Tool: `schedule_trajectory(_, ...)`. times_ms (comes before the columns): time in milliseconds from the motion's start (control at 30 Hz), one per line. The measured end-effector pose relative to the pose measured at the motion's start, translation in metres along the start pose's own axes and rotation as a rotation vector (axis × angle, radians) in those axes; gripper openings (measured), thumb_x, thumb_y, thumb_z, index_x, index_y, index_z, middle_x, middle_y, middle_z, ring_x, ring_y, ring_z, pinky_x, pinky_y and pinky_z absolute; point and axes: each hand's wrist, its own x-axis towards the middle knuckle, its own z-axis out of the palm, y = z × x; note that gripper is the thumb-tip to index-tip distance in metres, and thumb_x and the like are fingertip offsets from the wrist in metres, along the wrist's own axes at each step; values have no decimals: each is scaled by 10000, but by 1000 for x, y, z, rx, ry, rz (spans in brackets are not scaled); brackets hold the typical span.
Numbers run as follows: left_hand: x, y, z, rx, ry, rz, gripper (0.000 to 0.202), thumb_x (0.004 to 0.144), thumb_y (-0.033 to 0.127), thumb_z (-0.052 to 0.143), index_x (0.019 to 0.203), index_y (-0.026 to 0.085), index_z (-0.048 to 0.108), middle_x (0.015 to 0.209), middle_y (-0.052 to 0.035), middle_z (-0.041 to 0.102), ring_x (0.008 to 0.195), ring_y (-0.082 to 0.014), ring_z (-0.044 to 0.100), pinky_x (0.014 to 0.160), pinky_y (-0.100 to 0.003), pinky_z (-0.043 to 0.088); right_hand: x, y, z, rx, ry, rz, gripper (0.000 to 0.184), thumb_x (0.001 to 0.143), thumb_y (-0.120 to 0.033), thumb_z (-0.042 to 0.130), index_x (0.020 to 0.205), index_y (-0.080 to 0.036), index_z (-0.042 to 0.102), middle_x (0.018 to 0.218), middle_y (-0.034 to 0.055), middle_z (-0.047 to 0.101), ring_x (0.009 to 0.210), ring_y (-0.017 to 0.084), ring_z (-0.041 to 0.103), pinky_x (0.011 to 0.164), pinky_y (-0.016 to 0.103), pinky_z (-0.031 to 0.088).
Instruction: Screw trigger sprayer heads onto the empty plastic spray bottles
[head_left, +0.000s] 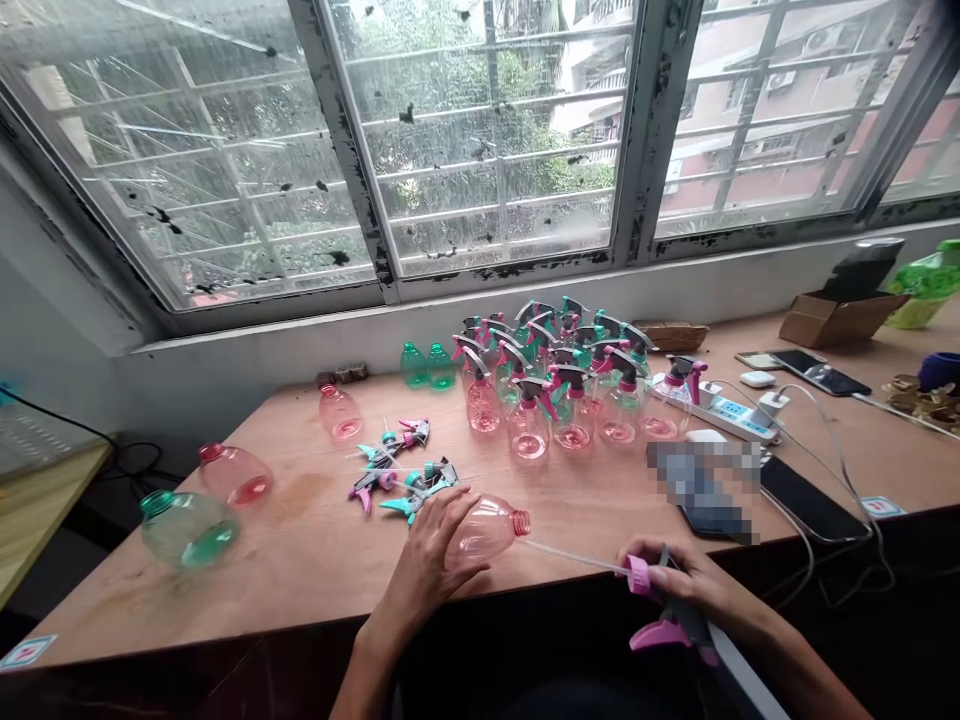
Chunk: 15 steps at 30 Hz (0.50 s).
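My left hand (pixel 435 550) grips a clear pink plastic bottle (pixel 491 528) lying on its side at the front edge of the wooden table (pixel 315 560), its neck pointing right. My right hand (pixel 694 580) is closed on a spray trigger head (pixel 664 610) with a grey body and pink cap and lever. Its thin clear dip tube (pixel 570 556) reaches left, its tip just at the bottle's mouth.
Several loose trigger heads (pixel 397 465) lie behind the held bottle. Empty pink bottles (pixel 234 473) and a green one (pixel 187 528) lie at the left. A cluster of assembled spray bottles (pixel 562 390) stands at the back. A power strip (pixel 724 410), phones and cables occupy the right.
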Motion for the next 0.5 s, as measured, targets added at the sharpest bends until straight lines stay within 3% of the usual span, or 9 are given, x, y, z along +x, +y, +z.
schedule_trajectory(200,-3,4,-2,-2,-2,1,756,845,333,789,1479,293,380,1467,-144,503,1364,-343,485,1123,-533,433,-2,8,-13,90,-21,2,566,796,-697,666,930,-155,756,744,40,634,635,173,490,583,310,406)
schedule_trajectory(500,-4,7,-3,-6,7,10,761,815,338,819,1462,294,422,1465,-140,517,1364,-352,482,1128,-537,427,2,16,-12,148,55,54,421,834,-562,694,962,-166,758,806,54,681,661,171,516,574,286,422)
